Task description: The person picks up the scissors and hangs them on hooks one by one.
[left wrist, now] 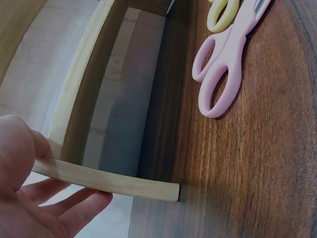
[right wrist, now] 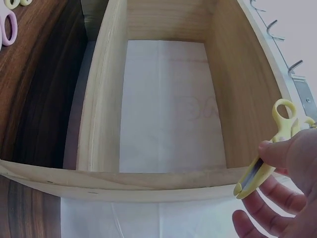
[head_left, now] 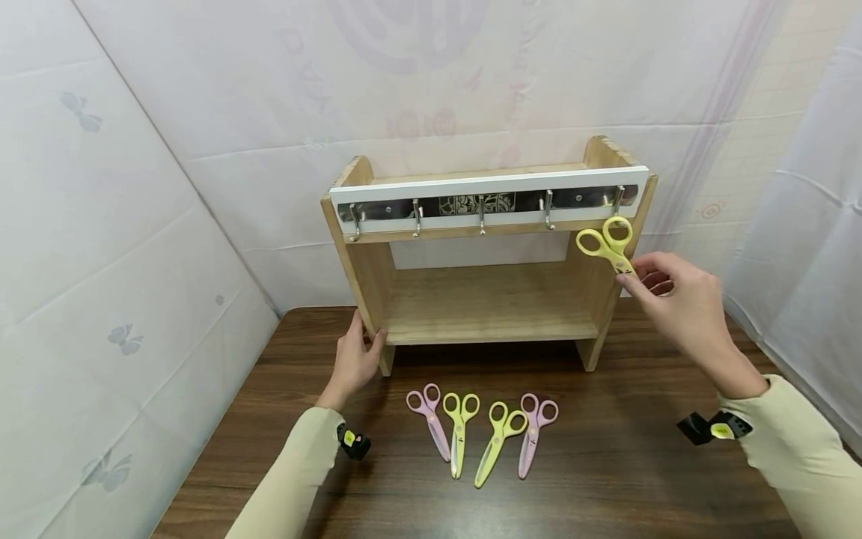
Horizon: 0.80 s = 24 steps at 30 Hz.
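Observation:
My right hand (head_left: 683, 314) pinches a pair of yellow scissors (right wrist: 285, 130) by the blades, with the finger loops upward. One loop is just below the rightmost hook (head_left: 619, 201) of the hook rail (head_left: 397, 211); whether it touches the hook I cannot tell. My left hand (head_left: 353, 359) grips the left side panel of the wooden shelf (head_left: 491, 299), thumb inside and fingers outside, as the left wrist view shows (left wrist: 114, 182). In front of the shelf lie two pink scissors (head_left: 431, 419) and two yellow scissors (head_left: 459, 430), loops toward the shelf.
The shelf stands on a dark brown wooden table (head_left: 606, 464). White patterned sheets (head_left: 168, 224) hang behind and on both sides. Several metal hooks (head_left: 481, 213) stick out from the rail along the shelf's upper front.

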Tool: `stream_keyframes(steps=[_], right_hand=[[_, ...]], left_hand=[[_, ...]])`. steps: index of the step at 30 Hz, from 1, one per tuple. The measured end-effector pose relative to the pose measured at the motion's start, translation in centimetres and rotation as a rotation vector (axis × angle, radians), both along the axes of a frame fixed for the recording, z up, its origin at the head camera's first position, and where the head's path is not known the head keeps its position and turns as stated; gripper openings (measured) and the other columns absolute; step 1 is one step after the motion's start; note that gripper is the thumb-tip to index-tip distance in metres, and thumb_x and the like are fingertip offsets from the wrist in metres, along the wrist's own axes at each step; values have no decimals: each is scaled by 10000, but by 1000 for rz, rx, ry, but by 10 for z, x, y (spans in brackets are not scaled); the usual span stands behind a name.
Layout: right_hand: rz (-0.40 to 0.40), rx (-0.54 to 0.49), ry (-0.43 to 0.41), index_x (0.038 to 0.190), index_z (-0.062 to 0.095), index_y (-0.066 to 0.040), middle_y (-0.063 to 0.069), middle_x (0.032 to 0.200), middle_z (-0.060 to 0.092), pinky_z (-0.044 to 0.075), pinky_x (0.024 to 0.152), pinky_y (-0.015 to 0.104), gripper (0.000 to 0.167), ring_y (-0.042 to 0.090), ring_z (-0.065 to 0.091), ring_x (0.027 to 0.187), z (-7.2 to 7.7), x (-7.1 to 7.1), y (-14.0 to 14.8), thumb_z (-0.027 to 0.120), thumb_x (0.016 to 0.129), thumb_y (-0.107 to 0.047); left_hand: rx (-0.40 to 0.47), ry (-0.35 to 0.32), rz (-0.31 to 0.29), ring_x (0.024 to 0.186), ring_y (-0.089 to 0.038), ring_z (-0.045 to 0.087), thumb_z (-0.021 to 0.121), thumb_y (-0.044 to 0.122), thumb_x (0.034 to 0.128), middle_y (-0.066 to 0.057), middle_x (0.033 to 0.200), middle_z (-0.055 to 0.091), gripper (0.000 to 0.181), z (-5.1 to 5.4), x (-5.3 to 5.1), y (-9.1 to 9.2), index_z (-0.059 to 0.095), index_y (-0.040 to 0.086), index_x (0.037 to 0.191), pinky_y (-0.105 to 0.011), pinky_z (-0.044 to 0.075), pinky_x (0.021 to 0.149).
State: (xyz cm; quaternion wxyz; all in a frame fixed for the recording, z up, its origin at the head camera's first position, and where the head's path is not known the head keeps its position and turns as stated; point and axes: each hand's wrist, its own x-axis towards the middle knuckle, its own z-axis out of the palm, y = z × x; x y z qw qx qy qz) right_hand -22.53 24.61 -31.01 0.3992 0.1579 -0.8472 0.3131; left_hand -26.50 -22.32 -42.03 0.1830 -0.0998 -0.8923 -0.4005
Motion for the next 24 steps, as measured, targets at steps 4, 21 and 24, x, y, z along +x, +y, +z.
stream_keyframes(steps=[4, 21, 24], right_hand=[[11, -20, -4, 970, 748, -7, 107, 812, 717, 422, 661, -3, 157, -238, 497, 719, -2, -2, -2, 833, 840, -33], [34, -49, -22, 1014, 734, 2, 142, 846, 713, 408, 682, -7, 160, -186, 504, 755, -17, -6, -8, 799, 870, -22], [28, -43, -25, 1010, 736, -4, 134, 839, 710, 398, 682, -12, 156, -183, 500, 754, -18, -5, -9, 803, 870, -26]], left_hand=[[7, 6, -3, 1113, -425, 674, 596, 116, 1042, -300, 1280, 629, 516, 0, 0, 0, 397, 31, 1511, -523, 625, 760], [12, 28, 0, 1150, -422, 659, 600, 115, 1037, -286, 1294, 629, 504, -1, 0, 0, 412, 25, 1495, -540, 617, 790], [11, 28, -1, 1142, -422, 663, 598, 112, 1038, -287, 1291, 629, 505, -1, 0, 0, 410, 23, 1498, -537, 617, 790]])
